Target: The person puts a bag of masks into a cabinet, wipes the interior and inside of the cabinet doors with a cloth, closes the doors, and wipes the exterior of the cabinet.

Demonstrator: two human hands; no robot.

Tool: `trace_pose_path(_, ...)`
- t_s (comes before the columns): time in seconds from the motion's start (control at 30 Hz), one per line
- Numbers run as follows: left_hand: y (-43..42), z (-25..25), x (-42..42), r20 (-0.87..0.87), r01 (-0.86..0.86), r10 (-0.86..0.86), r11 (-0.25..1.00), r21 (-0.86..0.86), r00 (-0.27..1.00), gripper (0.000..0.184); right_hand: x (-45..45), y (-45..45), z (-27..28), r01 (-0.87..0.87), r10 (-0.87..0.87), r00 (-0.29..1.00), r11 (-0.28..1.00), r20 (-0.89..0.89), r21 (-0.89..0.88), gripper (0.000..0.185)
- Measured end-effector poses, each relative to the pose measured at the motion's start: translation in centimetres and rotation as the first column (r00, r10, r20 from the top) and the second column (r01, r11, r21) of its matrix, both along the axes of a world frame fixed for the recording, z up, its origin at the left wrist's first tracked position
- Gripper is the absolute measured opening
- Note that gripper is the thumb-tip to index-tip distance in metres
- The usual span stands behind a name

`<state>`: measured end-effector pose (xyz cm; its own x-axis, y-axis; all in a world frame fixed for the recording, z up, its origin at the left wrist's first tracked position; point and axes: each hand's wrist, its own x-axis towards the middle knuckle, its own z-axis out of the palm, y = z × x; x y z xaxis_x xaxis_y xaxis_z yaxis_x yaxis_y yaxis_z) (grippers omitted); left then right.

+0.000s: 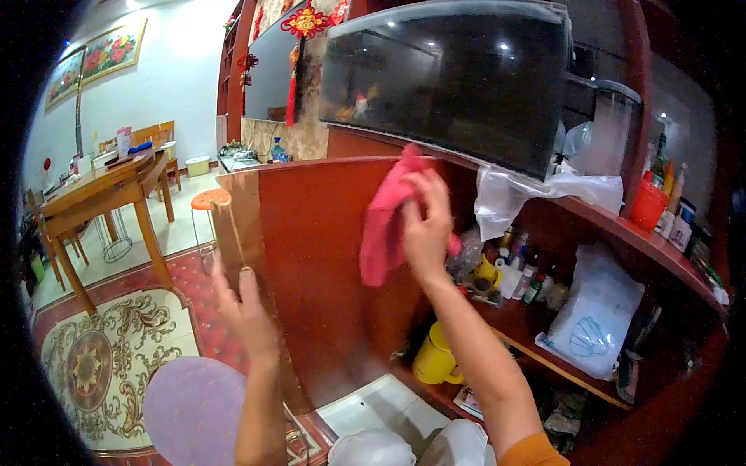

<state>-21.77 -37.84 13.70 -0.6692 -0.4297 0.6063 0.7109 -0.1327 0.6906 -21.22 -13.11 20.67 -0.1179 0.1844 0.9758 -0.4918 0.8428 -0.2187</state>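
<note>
A pink cloth (386,225) hangs from my right hand (426,229), whose fingers are closed on its upper part. The cloth is against or just in front of the inner face of a reddish-brown cabinet door (318,256), which stands swung open; I cannot tell whether they touch. My left hand (247,314) is at the door's lighter brown outer edge, thumb on the near side and fingers round the far side. Right of the door is the open cabinet with its shelf (509,322).
Bottles (534,287), a clear plastic packet (594,318) and a yellow mug-like container (437,356) stand in the cabinet. A television (443,78) and a red cup (649,203) are above. A round purple seat (194,412) and wooden table (109,182) are at left.
</note>
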Motion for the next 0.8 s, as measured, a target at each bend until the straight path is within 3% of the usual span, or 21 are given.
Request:
trace_pose_path(0.03,-0.3,-0.7,-0.2,0.034,0.023,-0.021,0.999,-0.037,0.999,0.034,-0.3,0.4,1.3,0.026,-0.031,0.995,0.998,-0.099,-0.050,0.029)
trace_pose_path(0.13,-0.3,-0.6,1.3,0.062,0.041,-0.038,0.998,-0.047,0.997,0.027,-1.1,1.1,4.6,0.059,-0.081,0.990,0.981,-0.116,-0.184,0.025)
trace_pose_path(0.2,-0.4,-0.7,2.7,0.091,0.016,-0.008,0.996,-0.082,0.996,0.027,-1.4,1.3,5.3,0.143,-0.131,0.982,0.987,0.134,-0.079,0.029)
trace_pose_path(0.23,-0.5,0.0,4.0,0.116,-0.011,0.026,0.991,-0.132,0.993,0.027,-1.5,1.0,5.6,0.216,-0.224,0.972,0.970,0.065,0.113,0.030)
trace_pose_path(0.33,-0.4,-1.6,3.4,0.026,0.103,-0.102,0.994,-0.045,0.994,0.029,0.1,-1.8,7.0,-0.035,0.006,0.985,0.986,0.175,0.164,0.029)
trace_pose_path(0.37,-0.3,-0.3,4.9,0.078,0.136,-0.133,0.990,-0.027,0.988,0.031,-0.5,-2.6,7.0,-0.031,0.000,0.995,0.954,0.103,0.299,0.024)
trace_pose_path(0.47,-0.4,-0.6,5.2,0.086,0.085,-0.078,0.993,-0.079,0.993,0.032,0.1,-7.3,6.8,-0.157,0.130,0.986,0.942,0.108,0.295,0.018)
trace_pose_path(0.6,-0.1,-0.9,5.3,0.048,0.097,-0.095,0.995,-0.026,0.994,0.032,1.8,-13.0,6.6,-0.350,0.330,0.936,0.848,0.120,0.398,0.020)
trace_pose_path(0.7,-0.2,-1.3,5.4,0.021,0.153,-0.153,0.988,0.006,0.988,0.037,3.2,-14.2,5.0,-0.216,0.260,0.965,0.859,-0.033,0.463,0.028)
trace_pose_path(0.8,-0.3,-1.3,5.4,-0.016,0.139,-0.139,0.990,0.032,0.990,0.041,3.2,-12.7,2.2,-0.167,0.219,0.973,0.882,-0.070,0.441,0.040)
